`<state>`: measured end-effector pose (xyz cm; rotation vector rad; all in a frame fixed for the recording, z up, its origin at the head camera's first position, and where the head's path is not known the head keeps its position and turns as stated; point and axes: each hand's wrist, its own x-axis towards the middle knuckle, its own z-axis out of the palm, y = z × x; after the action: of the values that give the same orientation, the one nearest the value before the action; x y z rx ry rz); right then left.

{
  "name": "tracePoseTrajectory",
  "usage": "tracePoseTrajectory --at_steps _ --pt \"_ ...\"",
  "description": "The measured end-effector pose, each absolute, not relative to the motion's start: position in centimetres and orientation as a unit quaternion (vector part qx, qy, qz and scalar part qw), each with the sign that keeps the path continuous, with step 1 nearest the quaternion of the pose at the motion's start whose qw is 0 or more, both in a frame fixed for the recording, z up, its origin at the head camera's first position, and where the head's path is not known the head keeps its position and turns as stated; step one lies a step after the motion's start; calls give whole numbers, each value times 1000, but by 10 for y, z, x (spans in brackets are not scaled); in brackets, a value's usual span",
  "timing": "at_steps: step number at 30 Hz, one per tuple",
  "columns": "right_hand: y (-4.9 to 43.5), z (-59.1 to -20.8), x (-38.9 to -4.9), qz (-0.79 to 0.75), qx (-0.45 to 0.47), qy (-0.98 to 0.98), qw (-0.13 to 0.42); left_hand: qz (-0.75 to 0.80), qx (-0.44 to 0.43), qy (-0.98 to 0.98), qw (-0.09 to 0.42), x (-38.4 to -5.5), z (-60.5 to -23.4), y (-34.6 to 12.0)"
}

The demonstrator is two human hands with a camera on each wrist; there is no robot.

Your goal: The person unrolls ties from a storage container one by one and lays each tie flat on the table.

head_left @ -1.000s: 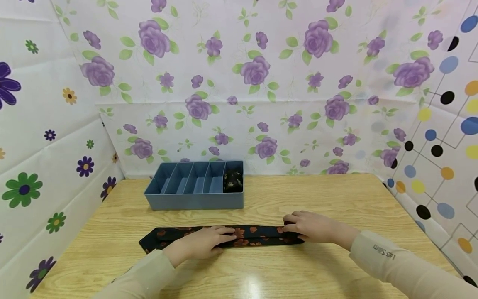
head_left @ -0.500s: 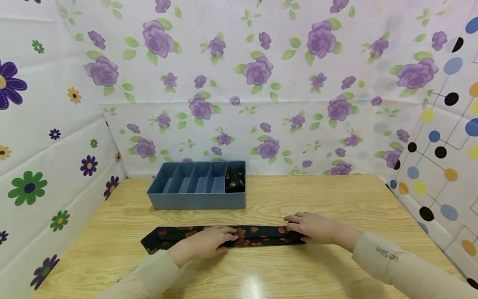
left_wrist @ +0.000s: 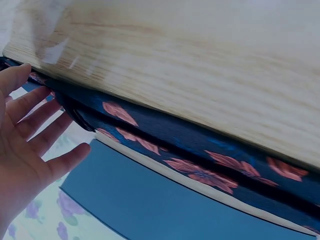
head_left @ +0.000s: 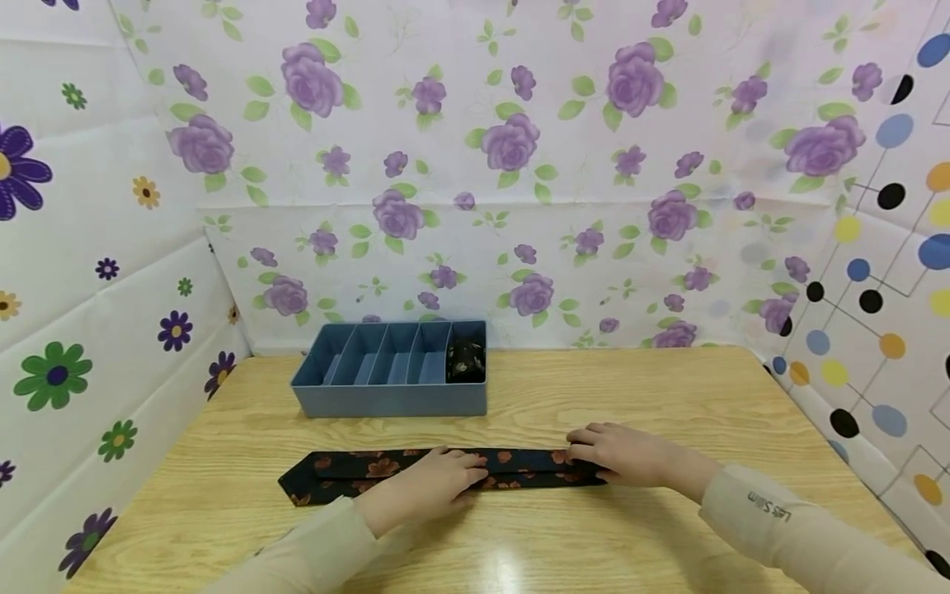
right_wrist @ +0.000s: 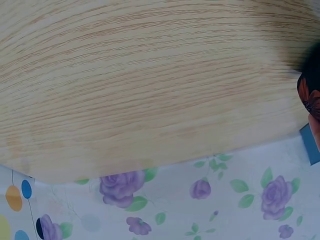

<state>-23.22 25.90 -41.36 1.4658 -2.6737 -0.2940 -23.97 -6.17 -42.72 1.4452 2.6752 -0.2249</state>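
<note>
A dark navy necktie (head_left: 382, 467) with orange-red flowers lies lengthwise across the table, folded into layers, its pointed tip at the left. My left hand (head_left: 425, 488) rests on its middle with fingers extended. In the left wrist view those fingers are spread, fingertips at the necktie (left_wrist: 200, 172). At the right end my right hand (head_left: 631, 455) holds the necktie with bent fingers, which hide that end in the head view. Only a rounded bit of the necktie (right_wrist: 311, 100) and a fingertip show at the edge of the right wrist view.
Behind the necktie stands a blue-grey divided box (head_left: 389, 402). Its rightmost compartment holds a dark rolled cloth item (head_left: 466, 360) with a pale pattern. A flower-print sheet (head_left: 564, 206) hangs behind the wood-grain table (head_left: 631, 384), with patterned sheets at both sides.
My left hand has slid a little to the right along the necktie, uncovering more of its left part. The right hand stays at the right end.
</note>
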Motion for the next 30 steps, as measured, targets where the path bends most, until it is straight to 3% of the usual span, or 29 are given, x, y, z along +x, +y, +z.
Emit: tracePoseTrajectory --at_steps 20,30 --pt "261 -413 -232 -78 472 -877 41 -104 510 854 23 -244 -430 -33" --pt "261 -410 -231 -77 465 -882 20 -116 509 851 52 -246 -427 -16"
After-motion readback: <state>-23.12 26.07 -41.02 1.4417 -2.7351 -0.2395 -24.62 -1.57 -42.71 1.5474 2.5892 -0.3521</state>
